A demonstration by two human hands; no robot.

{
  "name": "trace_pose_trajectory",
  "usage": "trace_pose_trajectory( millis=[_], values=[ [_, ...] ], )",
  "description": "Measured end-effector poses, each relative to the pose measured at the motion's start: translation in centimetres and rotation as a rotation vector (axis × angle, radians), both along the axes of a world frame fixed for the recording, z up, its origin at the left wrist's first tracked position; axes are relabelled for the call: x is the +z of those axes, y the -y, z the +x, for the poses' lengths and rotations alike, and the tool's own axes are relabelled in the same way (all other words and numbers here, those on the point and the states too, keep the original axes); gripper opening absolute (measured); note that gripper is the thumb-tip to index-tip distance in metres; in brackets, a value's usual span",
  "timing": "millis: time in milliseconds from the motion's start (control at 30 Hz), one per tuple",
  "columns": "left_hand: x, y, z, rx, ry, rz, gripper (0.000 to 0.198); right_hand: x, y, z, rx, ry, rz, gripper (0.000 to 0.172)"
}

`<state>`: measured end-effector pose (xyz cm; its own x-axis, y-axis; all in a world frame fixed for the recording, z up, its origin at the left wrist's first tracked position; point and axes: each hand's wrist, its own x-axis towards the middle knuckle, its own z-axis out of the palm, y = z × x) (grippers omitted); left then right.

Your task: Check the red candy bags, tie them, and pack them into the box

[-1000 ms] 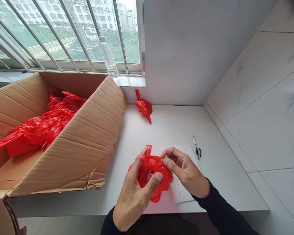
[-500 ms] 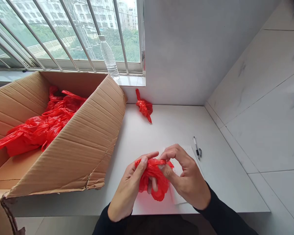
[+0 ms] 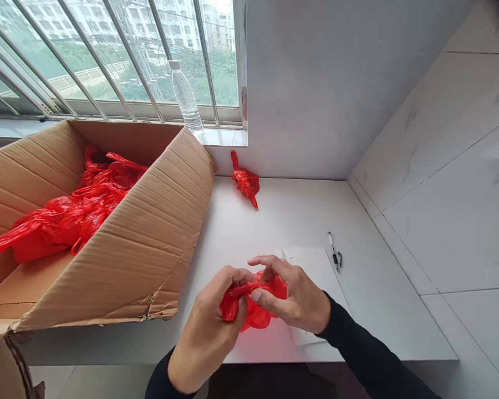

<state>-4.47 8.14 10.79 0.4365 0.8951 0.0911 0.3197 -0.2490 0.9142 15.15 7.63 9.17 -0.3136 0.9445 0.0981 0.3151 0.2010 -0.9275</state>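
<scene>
A crumpled red plastic bag (image 3: 253,310) sits between both my hands, just above the near edge of the white counter (image 3: 283,221). My left hand (image 3: 208,332) is curled round its left part, fingers closed on the plastic. My right hand (image 3: 293,296) pinches the bag from the right with thumb and fingers. A second knotted red bag (image 3: 244,182) lies at the back of the counter by the wall. Under my right hand lies a white sheet of paper (image 3: 311,263).
A large open cardboard box (image 3: 141,244) holding several red bags (image 3: 70,213) stands on the left. A pen (image 3: 333,252) lies right of the paper. A clear water bottle (image 3: 185,97) stands on the window sill. Tiled wall rises on the right.
Both hands have closed tighter on the red bag, bunching it smaller and drawing it nearer. My left hand has rolled over its left part; the paper's top has come into view.
</scene>
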Motion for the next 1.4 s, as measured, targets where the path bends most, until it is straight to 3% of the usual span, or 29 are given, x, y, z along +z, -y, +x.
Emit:
trace_pose_trajectory(
  millis=[100, 200, 300, 433, 633, 767, 833, 900, 967, 1067, 1133, 1267, 1333, 1400],
  values=[
    [-2.1, -0.1, 0.0, 0.135, -0.131, 0.492, 0.04, -0.4, 0.0, -0.2, 0.016, -0.063, -0.111, 0.037],
    [-3.4, -0.2, -0.1, 0.169, -0.154, 0.692, 0.051, -0.6, -0.2, -0.2, 0.103, -0.125, -0.192, 0.038],
    [-3.6, -0.3, -0.5, 0.176, -0.197, 0.684, 0.055, -0.7, -0.4, -0.2, 0.128, -0.111, -0.174, 0.026],
    [-3.9, -0.3, -1.5, 0.104, -0.246, 0.67, 0.061, -0.6, -0.5, -0.3, -0.01, -0.082, -0.083, 0.021],
    [-6.2, 0.9, -5.0, -0.028, -0.355, 0.744, 0.075, -1.5, 0.0, 1.3, -0.124, 0.048, -0.029, 0.018],
    [-7.9, 3.1, -9.0, 0.098, -0.402, 0.674, 0.068, -3.1, 0.3, 4.8, -0.279, 0.112, -0.122, 0.025],
    [-8.3, 4.1, -9.8, 0.186, -0.367, 0.602, 0.052, -3.9, 0.5, 5.8, -0.302, 0.106, -0.17, 0.028],
    [-8.1, 4.8, -9.0, 0.24, -0.332, 0.506, 0.031, -4.4, 0.7, 5.7, -0.295, 0.042, -0.19, 0.031],
    [-7.6, 5.0, -7.1, 0.224, -0.325, 0.436, 0.026, -4.5, 1.0, 4.8, -0.282, -0.034, -0.191, 0.032],
    [-7.5, 4.2, -3.7, 0.056, -0.387, 0.449, 0.074, -4.6, 1.6, 3.5, -0.267, -0.058, -0.204, 0.033],
    [-8.0, 3.2, -2.0, 0.016, -0.366, 0.442, 0.083, -5.1, 1.7, 3.4, -0.278, -0.041, -0.227, 0.032],
    [-8.0, 1.6, -0.1, 0.121, -0.409, 0.448, 0.032, -7.4, 1.4, 5.2, -0.39, -0.112, -0.262, 0.048],
    [-6.3, 1.3, -0.1, 0.166, -0.404, 0.456, 0.017, -8.5, 1.2, 6.4, -0.482, -0.155, -0.31, 0.062],
    [-3.1, 1.1, -1.1, 0.232, -0.376, 0.447, 0.016, -9.4, 1.2, 7.2, -0.551, -0.183, -0.34, 0.068]
  ],
)
